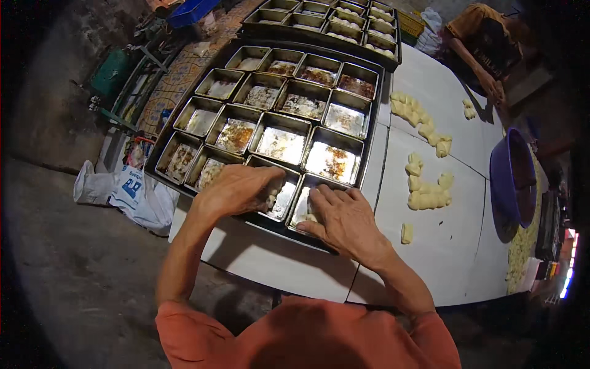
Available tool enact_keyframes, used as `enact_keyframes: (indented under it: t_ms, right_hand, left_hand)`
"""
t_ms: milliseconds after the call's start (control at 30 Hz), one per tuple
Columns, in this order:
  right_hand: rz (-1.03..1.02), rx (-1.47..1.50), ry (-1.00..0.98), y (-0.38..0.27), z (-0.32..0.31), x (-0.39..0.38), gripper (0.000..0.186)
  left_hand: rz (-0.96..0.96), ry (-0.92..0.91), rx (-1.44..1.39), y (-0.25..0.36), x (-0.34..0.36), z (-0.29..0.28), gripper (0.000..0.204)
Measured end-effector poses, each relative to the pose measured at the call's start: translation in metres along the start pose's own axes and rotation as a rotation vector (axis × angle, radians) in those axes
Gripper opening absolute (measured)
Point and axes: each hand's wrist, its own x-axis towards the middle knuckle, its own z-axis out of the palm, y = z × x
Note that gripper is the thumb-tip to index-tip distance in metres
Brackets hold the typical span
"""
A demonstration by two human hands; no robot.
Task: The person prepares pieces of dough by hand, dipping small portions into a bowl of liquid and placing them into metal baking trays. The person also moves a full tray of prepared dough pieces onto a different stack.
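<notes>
My left hand (236,189) reaches into a front-row baking tin (284,198), its fingers curled round a pale piece of dough (270,200) that they mostly hide. In the front right corner tin (301,206), my right hand (347,222) is bent over another small dough piece (314,216), thumb on one side and fingers on the other. Both tins belong to a dark tray (375,117) of joined square tins, whose other tins show bare, brown-stained bottoms.
Right of the tray, dough pieces (428,201) and a curved dough row (421,117) lie on the white tiled table (455,246). A purple basin (513,178) stands at the right edge. Behind is a second tray (319,27), partly filled with dough balls. Another person's hand (491,86) is at the far right.
</notes>
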Motion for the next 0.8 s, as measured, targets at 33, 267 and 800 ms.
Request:
enact_keyframes:
  t_ms: [33,267,800]
  right_hand:
    - [0.011,-0.063,-0.022,-0.002,0.003,-0.001,0.055]
    - [-0.002,-0.024,0.177,0.003,-0.004,-0.019,0.045]
    - [0.727,-0.165,0.519,0.34,-0.059,-0.191,0.044]
  left_hand:
    - [0.003,-0.007,-0.001,0.0,0.0,0.0,0.059]
    - [-0.047,-0.122,-0.088,0.005,0.007,-0.019,0.067]
    - [0.026,0.332,-0.061,0.218,0.086,0.013,0.056]
